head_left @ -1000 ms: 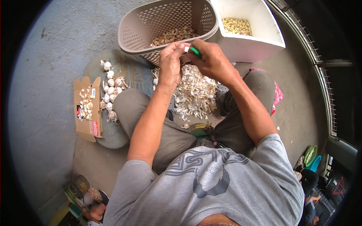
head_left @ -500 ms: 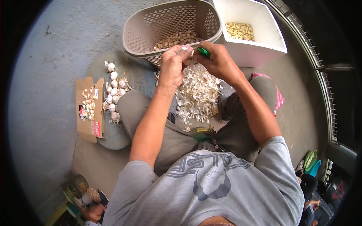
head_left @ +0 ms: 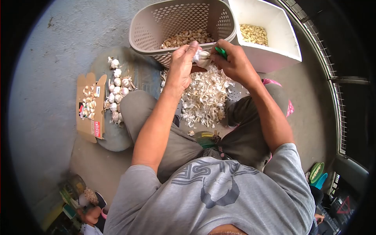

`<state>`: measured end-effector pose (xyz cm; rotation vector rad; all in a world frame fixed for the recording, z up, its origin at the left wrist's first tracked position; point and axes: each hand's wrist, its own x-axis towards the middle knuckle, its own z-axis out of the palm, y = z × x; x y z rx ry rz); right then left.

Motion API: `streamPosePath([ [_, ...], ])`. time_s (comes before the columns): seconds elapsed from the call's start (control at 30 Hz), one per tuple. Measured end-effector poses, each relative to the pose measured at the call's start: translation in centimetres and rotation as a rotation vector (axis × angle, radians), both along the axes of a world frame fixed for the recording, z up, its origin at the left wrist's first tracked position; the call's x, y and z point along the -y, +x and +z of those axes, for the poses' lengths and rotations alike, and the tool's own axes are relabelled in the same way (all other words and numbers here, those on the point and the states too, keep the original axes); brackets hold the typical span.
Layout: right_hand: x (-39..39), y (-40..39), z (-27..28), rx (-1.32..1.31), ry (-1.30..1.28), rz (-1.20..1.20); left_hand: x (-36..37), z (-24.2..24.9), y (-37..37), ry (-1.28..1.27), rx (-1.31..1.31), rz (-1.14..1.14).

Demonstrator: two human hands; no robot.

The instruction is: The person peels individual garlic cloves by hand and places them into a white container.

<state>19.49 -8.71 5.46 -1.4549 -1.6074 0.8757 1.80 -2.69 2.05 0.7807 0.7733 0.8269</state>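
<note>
My left hand (head_left: 181,66) is closed around a partly opened garlic bulb (head_left: 203,58), its pale cloves facing right. In my right hand (head_left: 235,62) is a green-handled tool (head_left: 221,52), probably a small knife, though its blade is hidden. The fingertips of that hand meet the bulb's right side. Below both hands lies a heap of papery garlic skins (head_left: 205,98). Just beyond them stands a beige perforated basket (head_left: 143,37) holding unpeeled cloves (head_left: 188,38).
A white foam box (head_left: 270,55) with peeled cloves (head_left: 253,34) stands right of the basket. To my left, whole garlic bulbs (head_left: 116,89) lie on a round stool (head_left: 117,143) beside a cardboard box (head_left: 84,127) with cloves. Other people's limbs show at the lower corners.
The garlic bulb has come into clearer view between my hands, its cloves now exposed. My right hand has shifted slightly right with the green-handled tool, and the whole view has tilted a little.
</note>
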Motion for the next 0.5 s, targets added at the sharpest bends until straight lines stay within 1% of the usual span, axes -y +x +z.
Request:
streamPosePath([
  [0.03,0.1,0.0,0.1,0.076,0.036,-0.003,0.0,-0.1,0.1,0.032,-0.008,-0.041],
  [0.07,0.3,-0.2,0.1,0.070,0.037,-0.001,0.1,-0.5,0.3,0.064,-0.017,-0.082],
  [0.1,0.3,-0.3,-0.2,0.069,0.091,0.007,0.1,-0.9,0.3,0.097,-0.026,-0.123],
  [0.17,0.4,-0.5,-1.0,0.071,0.200,0.025,0.2,-2.0,0.6,0.054,0.069,-0.062],
  [0.2,0.5,-0.7,-0.7,0.025,0.123,-0.028,0.3,-2.1,0.8,0.055,0.108,-0.011],
  [0.3,-0.6,-0.8,-2.0,-0.088,0.069,-0.122,0.1,-2.0,0.6,0.105,0.157,0.099],
  [0.33,-0.6,-0.7,-2.0,-0.028,0.034,-0.138,0.1,-1.9,0.5,0.119,0.166,0.119],
  [0.37,-0.7,-0.9,-2.2,-0.060,0.022,-0.143,0.1,-1.8,0.5,0.133,0.174,0.140],
  [0.43,-0.9,-1.3,-2.4,-0.125,-0.004,-0.150,0.0,-1.5,0.4,0.082,0.196,0.151],
  [0.47,-0.8,-1.3,-2.2,-0.205,-0.073,-0.157,-0.2,-1.7,0.1,0.043,0.227,0.146],
  [0.5,-0.9,-1.3,-2.0,-0.194,-0.047,-0.160,-0.3,-1.9,-0.2,0.004,0.257,0.141],
])
